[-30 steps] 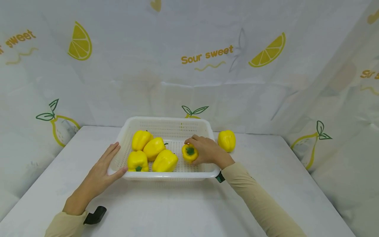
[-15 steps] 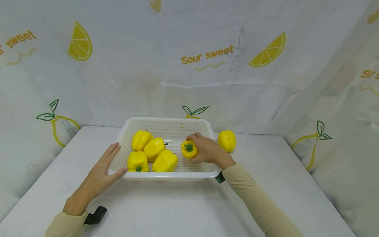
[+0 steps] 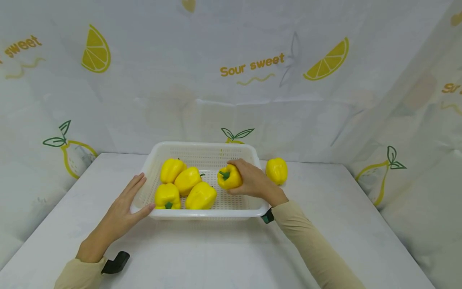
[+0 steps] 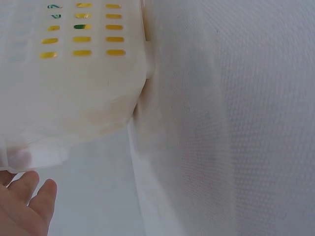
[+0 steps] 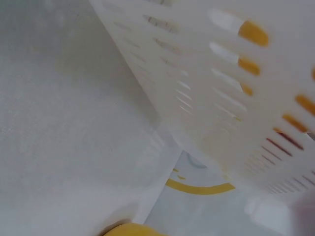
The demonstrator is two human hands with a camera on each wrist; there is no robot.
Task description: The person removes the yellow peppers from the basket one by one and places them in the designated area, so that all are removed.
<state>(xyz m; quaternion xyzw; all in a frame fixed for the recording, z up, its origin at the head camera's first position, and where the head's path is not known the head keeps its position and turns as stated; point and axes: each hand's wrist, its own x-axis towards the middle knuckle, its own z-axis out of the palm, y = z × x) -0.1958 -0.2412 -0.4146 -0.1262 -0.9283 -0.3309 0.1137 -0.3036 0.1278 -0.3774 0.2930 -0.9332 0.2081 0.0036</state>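
In the head view my right hand (image 3: 252,178) grips a yellow bell pepper (image 3: 228,178) over the right half of a white perforated basket (image 3: 205,213). The pepper's green stem points left, toward the other peppers. Several more yellow bell peppers (image 3: 201,196) lie together in the basket's left half. At its left front corner my left hand (image 3: 120,210) rests against the rim, fingers extended along the side and thumb at the front edge. In the left wrist view, fingertips (image 4: 46,196) show close under the rim. The right wrist view has the right hand mostly out of sight behind the basket wall (image 5: 206,132).
One more yellow bell pepper (image 3: 276,171) sits on the white table (image 3: 202,257), just right of the basket near the back edge. Behind the table hangs a white cloth (image 3: 162,80) printed with lemons and lettering. Black straps with mounts are on both wrists.
My right hand has raised the yellow bell pepper slightly and shifted it left, turning its stem from facing forward toward the left. The left hand and the basket have stayed in place.
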